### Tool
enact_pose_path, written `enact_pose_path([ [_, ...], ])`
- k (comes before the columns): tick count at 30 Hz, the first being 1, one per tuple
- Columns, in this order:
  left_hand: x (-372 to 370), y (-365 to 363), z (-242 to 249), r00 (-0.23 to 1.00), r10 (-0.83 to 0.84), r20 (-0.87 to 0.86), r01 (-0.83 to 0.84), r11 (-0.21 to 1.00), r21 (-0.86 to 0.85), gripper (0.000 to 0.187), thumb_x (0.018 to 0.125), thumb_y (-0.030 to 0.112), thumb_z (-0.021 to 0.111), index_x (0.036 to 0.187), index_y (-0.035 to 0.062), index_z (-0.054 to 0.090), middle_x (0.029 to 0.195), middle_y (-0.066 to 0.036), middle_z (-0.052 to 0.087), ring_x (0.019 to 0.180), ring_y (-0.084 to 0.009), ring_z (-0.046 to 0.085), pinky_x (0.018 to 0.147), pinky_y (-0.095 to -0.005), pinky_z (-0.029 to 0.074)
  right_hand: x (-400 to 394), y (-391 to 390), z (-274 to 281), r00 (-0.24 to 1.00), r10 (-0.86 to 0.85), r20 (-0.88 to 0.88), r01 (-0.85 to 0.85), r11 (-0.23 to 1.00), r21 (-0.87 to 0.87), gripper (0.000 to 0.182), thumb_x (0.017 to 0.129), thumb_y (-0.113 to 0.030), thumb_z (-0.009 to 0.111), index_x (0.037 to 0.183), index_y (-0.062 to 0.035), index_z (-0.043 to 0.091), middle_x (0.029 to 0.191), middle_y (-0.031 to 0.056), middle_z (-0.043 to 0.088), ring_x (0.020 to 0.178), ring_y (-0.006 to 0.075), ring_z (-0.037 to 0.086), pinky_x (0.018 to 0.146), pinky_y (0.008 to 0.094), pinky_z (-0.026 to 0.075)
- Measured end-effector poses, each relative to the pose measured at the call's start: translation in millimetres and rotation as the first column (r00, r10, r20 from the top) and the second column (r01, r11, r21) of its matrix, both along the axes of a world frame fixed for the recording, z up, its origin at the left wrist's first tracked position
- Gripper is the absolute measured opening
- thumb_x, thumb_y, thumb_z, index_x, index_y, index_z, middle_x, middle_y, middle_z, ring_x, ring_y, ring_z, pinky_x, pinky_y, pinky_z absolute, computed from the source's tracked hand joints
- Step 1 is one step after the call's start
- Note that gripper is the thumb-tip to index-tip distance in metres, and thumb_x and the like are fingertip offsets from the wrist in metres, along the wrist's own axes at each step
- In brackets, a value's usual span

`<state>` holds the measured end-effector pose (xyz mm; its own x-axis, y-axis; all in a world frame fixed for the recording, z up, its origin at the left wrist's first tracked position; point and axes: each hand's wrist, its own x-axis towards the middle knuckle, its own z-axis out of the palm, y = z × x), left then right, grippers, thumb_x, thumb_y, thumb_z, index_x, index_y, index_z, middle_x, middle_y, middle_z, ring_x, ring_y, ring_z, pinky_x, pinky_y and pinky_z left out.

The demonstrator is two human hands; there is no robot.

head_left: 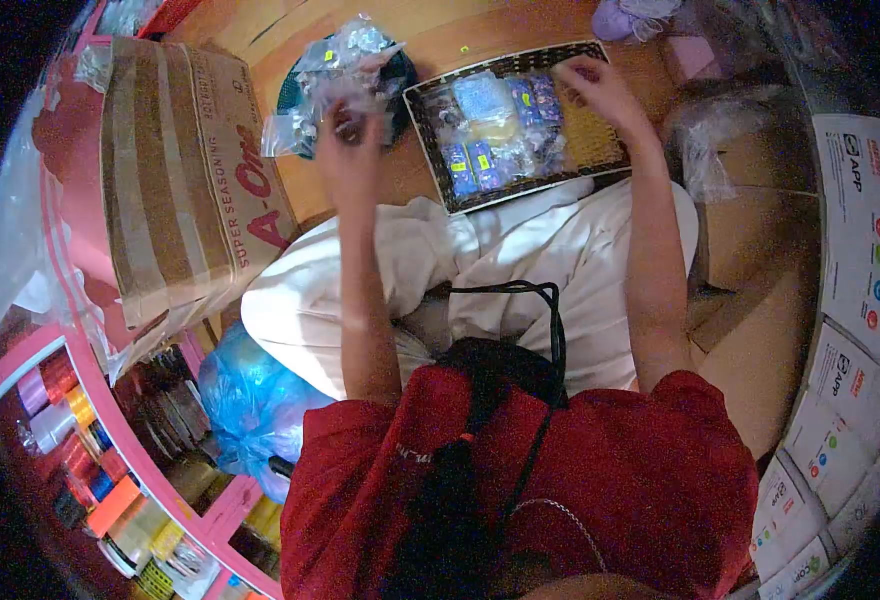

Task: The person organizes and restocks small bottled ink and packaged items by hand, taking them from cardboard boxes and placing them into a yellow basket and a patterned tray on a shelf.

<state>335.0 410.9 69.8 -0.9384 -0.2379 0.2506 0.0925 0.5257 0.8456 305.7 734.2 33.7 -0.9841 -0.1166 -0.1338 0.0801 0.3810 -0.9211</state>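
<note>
My left hand is over a round dark green basket heaped with small clear plastic packets. Motion smears its fingers, and I cannot tell whether they grip a packet. Over the far right corner of a dark woven tray with a pale rim, my right hand hovers with fingers loosely apart and nothing visible in them. Blue-purple packets with yellow labels lie in the tray, near the right fingertips. Others sit at its near left, beside a light blue packet and clear plastic.
A large cardboard box stands at left, above a pink rack of ribbon spools. A blue plastic bag lies by my left knee. White printed cartons and brown cardboard line the right. The tray is against my crossed legs.
</note>
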Motion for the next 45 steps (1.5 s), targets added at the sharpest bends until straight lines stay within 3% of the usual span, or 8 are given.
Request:
enact_pose_path([
  [4, 20, 85, 21, 0.962, -0.263, -0.074, 0.24, 0.943, -0.231, 0.046, 0.069, 0.014, 0.067, 0.11, 0.0009, 0.051, 0.101, -0.017, 0.057, 0.087, -0.0289, 0.058, 0.075, -0.0343, 0.046, 22, -32, 34, 0.893, 0.4, 0.208, -0.324, 0.889, -0.323, 0.045, 0.083, -0.038, 0.056, 0.112, -0.0044, 0.052, 0.093, 0.004, 0.059, 0.077, 0.0108, 0.055, 0.066, 0.0242, 0.046],
  [8, 26, 143, 17, 0.889, -0.427, -0.163, 0.341, 0.856, -0.388, 0.05, 0.07, 0.016, 0.067, 0.114, 0.001, 0.049, 0.108, -0.018, 0.054, 0.093, -0.0339, 0.055, 0.079, -0.0369, 0.046, 23, -29, 27, 0.969, 0.243, -0.049, -0.246, 0.965, -0.09, 0.05, 0.082, -0.034, 0.059, 0.12, -0.0049, 0.046, 0.098, 0.0045, 0.056, 0.078, 0.0138, 0.054, 0.068, 0.0247, 0.046],
  [11, 24, 162, 9, 0.878, -0.461, -0.124, 0.432, 0.878, -0.207, 0.051, 0.071, 0.015, 0.065, 0.117, 0.0016, 0.047, 0.111, -0.018, 0.052, 0.095, -0.0357, 0.053, 0.081, -0.0377, 0.045, 22, -4, 23, 0.998, -0.046, 0.036, 0.051, 0.988, -0.144, 0.049, 0.08, -0.031, 0.061, 0.117, -0.0026, 0.047, 0.096, 0.0043, 0.056, 0.078, 0.0131, 0.052, 0.067, 0.0245, 0.045],
  [13, 20, 166, -10, 0.851, -0.523, -0.048, 0.499, 0.834, -0.234, 0.05, 0.072, 0.013, 0.062, 0.118, 0.0019, 0.045, 0.112, -0.018, 0.05, 0.098, -0.0362, 0.052, 0.083, -0.0401, 0.044, -10, 34, -30, 0.998, 0.048, 0.047, -0.052, 0.993, 0.103, 0.044, 0.079, -0.028, 0.061, 0.112, -0.0008, 0.048, 0.094, 0.0065, 0.058, 0.082, 0.0153, 0.054, 0.069, 0.0262, 0.046],
  [21, 11, 186, -58, 0.819, -0.533, 0.213, 0.565, 0.682, -0.465, 0.044, 0.071, 0.013, 0.06, 0.113, 0.0036, 0.049, 0.112, -0.018, 0.05, 0.101, -0.034, 0.051, 0.086, -0.0425, 0.042, -22, 26, -76, 0.974, -0.182, -0.134, 0.225, 0.717, 0.66, 0.043, 0.071, -0.02, 0.067, 0.104, 0.002, 0.051, 0.095, 0.0193, 0.06, 0.088, 0.0346, 0.058, 0.076, 0.0418, 0.045],
  [27, 8, 180, -69, 0.813, -0.538, 0.222, 0.577, 0.695, -0.43, 0.039, 0.071, 0.013, 0.059, 0.108, 0.0028, 0.052, 0.11, -0.018, 0.051, 0.101, -0.0339, 0.051, 0.086, -0.0423, 0.042, -8, 17, -37, 0.927, -0.211, -0.31, 0.365, 0.695, 0.62, 0.051, 0.069, -0.02, 0.068, 0.112, -0.0012, 0.047, 0.099, 0.0238, 0.057, 0.092, 0.0384, 0.055, 0.078, 0.0434, 0.045],
  [39, 13, 169, -85, 0.787, -0.583, 0.202, 0.571, 0.563, -0.598, 0.044, 0.076, 0.018, 0.055, 0.117, 0.0032, 0.048, 0.122, -0.014, 0.046, 0.113, -0.0289, 0.044, 0.095, -0.0436, 0.034, -11, 13, -55, 0.975, -0.197, -0.107, 0.216, 0.704, 0.676, 0.057, 0.073, -0.026, 0.064, 0.121, -0.0021, 0.043, 0.104, 0.0252, 0.055, 0.096, 0.04, 0.053, 0.081, 0.0438, 0.044],
  [45, 12, 168, -108, 0.8, -0.549, 0.242, 0.526, 0.446, -0.724, 0.047, 0.082, 0.024, 0.043, 0.124, 0.0026, 0.043, 0.134, -0.01, 0.037, 0.123, -0.0212, 0.034, 0.103, -0.0451, 0.021, 3, 1, -39, 0.968, 0.089, 0.233, -0.234, 0.648, 0.725, 0.049, 0.084, -0.031, 0.049, 0.127, -0.0083, 0.039, 0.123, 0.0252, 0.042, 0.107, 0.0391, 0.046, 0.091, 0.0419, 0.038],
])
